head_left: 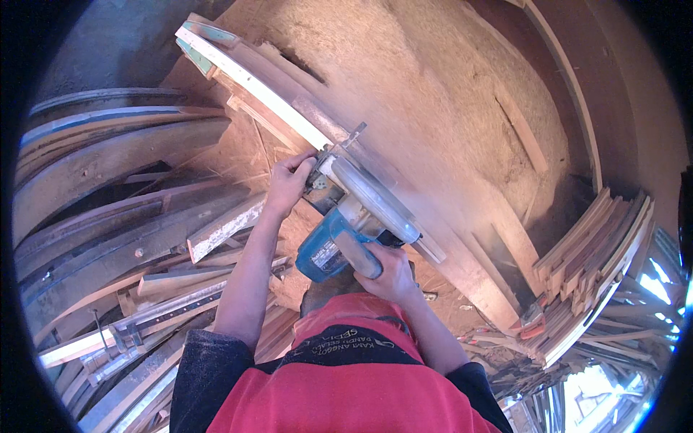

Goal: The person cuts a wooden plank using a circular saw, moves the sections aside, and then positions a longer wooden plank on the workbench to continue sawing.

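Observation:
A blue and silver circular saw (323,245) rests on a long wooden board (469,270) that runs diagonally from far left to near right. My right hand (392,274) is wrapped around the saw's rear handle. My left hand (289,185) is closed at the front left of the saw, thumb and fingers pinching the edge of its base; its fingertips are partly hidden. Ahead of the saw, a pale straight strip of wood (253,83) lies along the board. The saw's round guard covers the blade.
Stacked planks (94,173) fill the left side. A bundle of thin boards (592,252) stands at the right, beside the board's near end. Sawdust (426,86) covers the floor beyond, with a loose wooden strip (521,131) on it. A metal clamp (126,338) is at lower left.

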`<act>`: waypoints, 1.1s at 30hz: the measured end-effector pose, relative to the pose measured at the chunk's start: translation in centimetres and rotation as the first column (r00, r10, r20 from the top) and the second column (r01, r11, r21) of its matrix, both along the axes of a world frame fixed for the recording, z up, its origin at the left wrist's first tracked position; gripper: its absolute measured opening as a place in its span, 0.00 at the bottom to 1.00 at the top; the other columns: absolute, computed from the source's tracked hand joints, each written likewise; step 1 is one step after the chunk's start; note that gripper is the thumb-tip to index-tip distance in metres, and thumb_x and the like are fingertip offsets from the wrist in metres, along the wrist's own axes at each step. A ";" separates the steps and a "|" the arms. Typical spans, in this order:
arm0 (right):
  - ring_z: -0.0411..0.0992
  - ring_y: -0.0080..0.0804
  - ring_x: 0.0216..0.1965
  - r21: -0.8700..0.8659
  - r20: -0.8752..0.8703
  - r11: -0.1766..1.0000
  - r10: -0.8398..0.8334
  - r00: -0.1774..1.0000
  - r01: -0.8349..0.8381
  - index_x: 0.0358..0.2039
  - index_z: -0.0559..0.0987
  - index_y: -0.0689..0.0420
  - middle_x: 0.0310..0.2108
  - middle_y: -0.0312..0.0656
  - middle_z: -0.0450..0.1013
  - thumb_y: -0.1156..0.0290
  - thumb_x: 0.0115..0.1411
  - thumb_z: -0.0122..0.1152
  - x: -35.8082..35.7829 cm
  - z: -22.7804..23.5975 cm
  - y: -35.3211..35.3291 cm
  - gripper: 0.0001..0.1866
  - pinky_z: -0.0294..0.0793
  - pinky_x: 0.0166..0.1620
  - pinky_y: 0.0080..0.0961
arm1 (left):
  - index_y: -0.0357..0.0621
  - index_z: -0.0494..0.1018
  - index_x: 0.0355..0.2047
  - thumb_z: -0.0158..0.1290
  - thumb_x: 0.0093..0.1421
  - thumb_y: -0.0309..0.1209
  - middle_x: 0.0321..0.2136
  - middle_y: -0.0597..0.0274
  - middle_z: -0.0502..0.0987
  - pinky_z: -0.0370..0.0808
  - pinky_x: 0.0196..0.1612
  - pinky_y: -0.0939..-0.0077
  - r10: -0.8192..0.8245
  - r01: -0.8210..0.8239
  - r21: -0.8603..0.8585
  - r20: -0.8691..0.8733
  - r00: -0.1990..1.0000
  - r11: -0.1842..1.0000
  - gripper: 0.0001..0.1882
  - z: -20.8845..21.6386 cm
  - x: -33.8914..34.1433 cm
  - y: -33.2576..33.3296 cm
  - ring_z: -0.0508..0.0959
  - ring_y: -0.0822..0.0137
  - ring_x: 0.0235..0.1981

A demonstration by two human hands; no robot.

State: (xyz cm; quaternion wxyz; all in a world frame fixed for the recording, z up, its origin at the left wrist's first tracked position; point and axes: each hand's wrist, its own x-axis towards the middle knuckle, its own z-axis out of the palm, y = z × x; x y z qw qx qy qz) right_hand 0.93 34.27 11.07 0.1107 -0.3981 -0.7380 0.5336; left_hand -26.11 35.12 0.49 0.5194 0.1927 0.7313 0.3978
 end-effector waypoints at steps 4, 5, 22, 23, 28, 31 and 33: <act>0.79 0.53 0.36 -0.011 0.014 1.000 -0.007 1.000 0.007 0.43 0.79 0.63 0.35 0.54 0.79 0.72 0.42 0.72 -1.3 0.0 0.4 0.24 0.78 0.40 0.38 | 0.32 0.78 0.52 0.53 0.66 0.34 0.40 0.59 0.83 0.75 0.45 0.80 -0.006 0.006 0.010 0.003 1.000 1.000 0.20 0.2 -1.1 0.6 0.79 0.74 0.38; 0.79 0.53 0.36 -0.013 0.016 1.000 -0.008 1.000 0.008 0.43 0.79 0.63 0.35 0.54 0.79 0.72 0.42 0.72 -1.6 0.0 0.5 0.25 0.78 0.41 0.38 | 0.32 0.78 0.52 0.53 0.66 0.33 0.40 0.59 0.83 0.75 0.46 0.80 -0.003 0.003 0.028 -0.003 1.000 1.000 0.19 0.2 -1.4 0.8 0.79 0.74 0.39; 0.79 0.51 0.35 0.005 0.031 1.000 -0.002 1.000 0.002 0.43 0.79 0.62 0.34 0.51 0.79 0.70 0.42 0.72 -7.2 -0.9 2.0 0.25 0.78 0.40 0.37 | 0.34 0.79 0.50 0.54 0.65 0.34 0.35 0.60 0.83 0.75 0.36 0.81 0.059 -0.059 -0.004 0.078 0.995 0.998 0.19 0.0 -6.9 2.6 0.78 0.76 0.32; 0.79 0.51 0.35 0.010 0.031 1.000 0.002 1.000 -0.003 0.43 0.79 0.62 0.34 0.52 0.79 0.71 0.42 0.72 -7.7 -0.9 2.1 0.25 0.78 0.39 0.37 | 0.35 0.80 0.50 0.55 0.65 0.35 0.31 0.61 0.82 0.74 0.28 0.82 0.077 -0.079 0.026 0.090 0.993 0.997 0.19 -0.2 -7.2 2.6 0.77 0.78 0.27; 0.79 0.50 0.34 0.019 0.041 1.000 0.003 0.999 -0.004 0.43 0.79 0.62 0.33 0.52 0.78 0.71 0.41 0.72 -9.6 -0.9 2.5 0.25 0.78 0.39 0.36 | 0.34 0.80 0.50 0.55 0.64 0.34 0.33 0.60 0.83 0.75 0.33 0.80 0.015 -0.015 0.048 0.008 1.000 0.999 0.19 -0.7 -9.5 2.8 0.78 0.76 0.29; 0.79 0.50 0.33 0.032 0.034 0.999 0.004 0.999 -0.005 0.42 0.79 0.62 0.32 0.52 0.78 0.70 0.41 0.72 -10.5 -0.7 2.8 0.25 0.77 0.38 0.36 | 0.34 0.80 0.50 0.55 0.64 0.34 0.33 0.59 0.84 0.75 0.36 0.79 -0.013 0.015 0.063 -0.029 0.999 0.998 0.19 -0.7 -10.5 3.2 0.79 0.75 0.31; 0.79 0.50 0.32 0.020 0.038 1.000 0.009 0.999 -0.010 0.42 0.79 0.63 0.32 0.52 0.78 0.70 0.41 0.72 -11.3 -1.0 3.0 0.25 0.77 0.37 0.36 | 0.35 0.80 0.50 0.55 0.63 0.34 0.33 0.58 0.84 0.76 0.38 0.79 -0.017 0.018 0.050 -0.032 0.999 0.999 0.19 -1.0 -11.4 3.3 0.79 0.74 0.32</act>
